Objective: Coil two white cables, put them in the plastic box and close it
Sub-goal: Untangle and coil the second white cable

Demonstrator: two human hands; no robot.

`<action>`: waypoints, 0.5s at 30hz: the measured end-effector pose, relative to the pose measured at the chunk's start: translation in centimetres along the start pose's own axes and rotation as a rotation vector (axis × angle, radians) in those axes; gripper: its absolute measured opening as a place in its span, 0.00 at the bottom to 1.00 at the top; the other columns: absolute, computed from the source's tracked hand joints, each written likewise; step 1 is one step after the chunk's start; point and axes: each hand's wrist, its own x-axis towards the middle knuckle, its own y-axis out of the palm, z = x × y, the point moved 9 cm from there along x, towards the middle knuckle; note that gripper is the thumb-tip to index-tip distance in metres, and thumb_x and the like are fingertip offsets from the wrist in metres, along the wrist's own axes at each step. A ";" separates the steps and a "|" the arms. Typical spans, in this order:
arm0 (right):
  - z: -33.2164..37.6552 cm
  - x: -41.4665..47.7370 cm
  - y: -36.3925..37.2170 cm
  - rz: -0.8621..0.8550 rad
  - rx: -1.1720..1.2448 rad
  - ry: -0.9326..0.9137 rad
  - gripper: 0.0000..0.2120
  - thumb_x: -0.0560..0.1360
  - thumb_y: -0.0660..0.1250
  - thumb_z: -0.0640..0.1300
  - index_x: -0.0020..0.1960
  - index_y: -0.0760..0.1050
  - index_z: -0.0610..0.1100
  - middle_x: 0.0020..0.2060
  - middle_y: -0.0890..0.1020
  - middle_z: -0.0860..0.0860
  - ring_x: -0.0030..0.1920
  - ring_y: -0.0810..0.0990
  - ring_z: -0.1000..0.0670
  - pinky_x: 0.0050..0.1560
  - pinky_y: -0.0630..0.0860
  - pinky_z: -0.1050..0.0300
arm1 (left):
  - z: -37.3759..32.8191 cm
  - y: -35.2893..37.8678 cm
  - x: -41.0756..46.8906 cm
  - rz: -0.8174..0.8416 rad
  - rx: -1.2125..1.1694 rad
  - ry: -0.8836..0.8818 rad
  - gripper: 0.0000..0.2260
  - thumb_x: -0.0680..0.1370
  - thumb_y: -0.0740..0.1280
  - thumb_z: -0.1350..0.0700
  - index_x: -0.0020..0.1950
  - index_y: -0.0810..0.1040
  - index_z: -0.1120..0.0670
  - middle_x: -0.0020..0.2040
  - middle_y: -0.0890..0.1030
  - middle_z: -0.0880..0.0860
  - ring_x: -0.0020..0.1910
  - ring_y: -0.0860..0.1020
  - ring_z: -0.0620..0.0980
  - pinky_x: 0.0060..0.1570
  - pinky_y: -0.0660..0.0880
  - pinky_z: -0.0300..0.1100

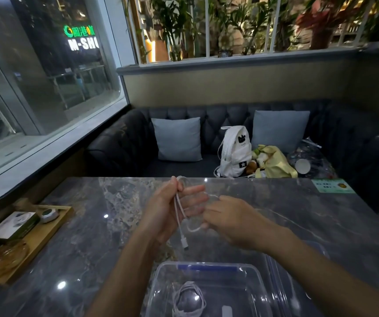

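**Q:** How's the cable tidying going? Anything likely to bite you?

**Me:** Halfway, I'd say. One coiled cable [189, 302] already sits in the plastic box [207, 291], which is right in front of me at the near edge of the table [81, 236]. The second cable [180, 216] is in the air just beyond the box. My left hand [168, 209] has its grip closed on the loops near their top, with the plug end dangling down toward the box. My right hand [227, 219] is pinched shut on the loose run, feeding it round.

**Q:** So what goes wrong?

**Me:** Springiness, mostly. It's thin, smooth, rubbery white cord, and if I loosen the left grip the loops will probably pop open. The tail trails off to the right of the box across the slick polished stone, so it could snag or drag. The dangling plug might also catch the box rim when I lower the coil.

**Q:** And the box?

**Me:** Clear, hard plastic, rounded corners, blue clip on the far side. What looks like its lid [298, 282] lies just right of it. A sloppy coil could stop the lid seating.
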 end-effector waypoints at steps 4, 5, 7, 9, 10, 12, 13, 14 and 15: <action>-0.6 0.8 -2.1 -0.110 0.114 0.105 0.14 0.73 0.60 0.49 0.37 0.77 0.40 0.35 0.83 0.48 0.32 0.81 0.49 0.25 0.74 0.60 | 1.6 1.6 -0.6 0.075 0.084 -0.078 0.15 0.81 0.53 0.52 0.39 0.70 0.57 0.35 0.84 0.56 0.28 0.81 0.50 0.25 0.77 0.41; -0.9 0.9 -2.5 -0.129 0.136 0.135 0.15 0.72 0.61 0.50 0.36 0.77 0.40 0.33 0.82 0.48 0.31 0.80 0.50 0.27 0.73 0.59 | 2.0 2.0 -0.7 0.096 0.138 -0.098 0.16 0.82 0.53 0.52 0.42 0.71 0.59 0.33 0.83 0.55 0.28 0.81 0.50 0.26 0.78 0.41; -1.8 0.8 -3.2 -0.177 0.178 0.191 0.14 0.71 0.65 0.50 0.35 0.76 0.39 0.29 0.80 0.48 0.29 0.78 0.50 0.28 0.70 0.59 | 2.7 2.5 -0.8 0.131 0.267 -0.137 0.18 0.82 0.53 0.50 0.49 0.75 0.62 0.35 0.83 0.57 0.30 0.82 0.51 0.27 0.78 0.42; -2.8 0.7 -3.5 -0.187 0.201 0.237 0.13 0.69 0.70 0.49 0.34 0.75 0.39 0.28 0.80 0.47 0.28 0.77 0.49 0.29 0.70 0.57 | 3.0 2.8 -0.8 0.161 0.367 -0.135 0.18 0.82 0.53 0.49 0.46 0.78 0.58 0.34 0.82 0.56 0.25 0.79 0.49 0.22 0.74 0.37; -3.2 0.6 -3.5 -0.191 0.217 0.251 0.13 0.68 0.71 0.49 0.34 0.75 0.39 0.29 0.80 0.47 0.29 0.77 0.49 0.30 0.70 0.57 | 2.9 3.0 -0.8 0.178 0.407 -0.122 0.18 0.82 0.53 0.49 0.42 0.77 0.56 0.31 0.81 0.55 0.21 0.75 0.46 0.20 0.69 0.34; -3.9 0.5 -3.4 -0.178 0.270 0.283 0.12 0.67 0.71 0.49 0.35 0.76 0.40 0.30 0.81 0.48 0.30 0.77 0.50 0.32 0.71 0.57 | 3.1 3.3 -0.8 0.214 0.450 -0.116 0.18 0.81 0.54 0.49 0.37 0.75 0.54 0.24 0.76 0.53 0.17 0.65 0.44 0.19 0.60 0.33; -4.3 0.5 -3.3 -0.166 0.302 0.300 0.12 0.67 0.71 0.49 0.36 0.76 0.40 0.31 0.81 0.48 0.31 0.77 0.52 0.33 0.72 0.57 | 3.2 3.4 -0.8 0.230 0.446 -0.126 0.18 0.81 0.54 0.49 0.35 0.73 0.52 0.21 0.73 0.51 0.17 0.62 0.44 0.19 0.58 0.33; -4.6 0.4 -3.1 -0.152 0.339 0.316 0.11 0.67 0.71 0.49 0.37 0.77 0.40 0.32 0.81 0.49 0.33 0.76 0.54 0.34 0.72 0.58 | 3.4 3.5 -0.8 0.245 0.426 -0.143 0.18 0.81 0.54 0.49 0.34 0.72 0.51 0.20 0.69 0.50 0.17 0.60 0.43 0.19 0.57 0.33; -5.0 0.3 -2.9 -0.133 0.383 0.329 0.10 0.68 0.71 0.48 0.38 0.77 0.41 0.33 0.81 0.51 0.34 0.75 0.56 0.36 0.72 0.59 | 3.5 3.6 -0.8 0.258 0.387 -0.169 0.17 0.80 0.54 0.49 0.34 0.71 0.51 0.19 0.67 0.49 0.17 0.58 0.43 0.19 0.56 0.33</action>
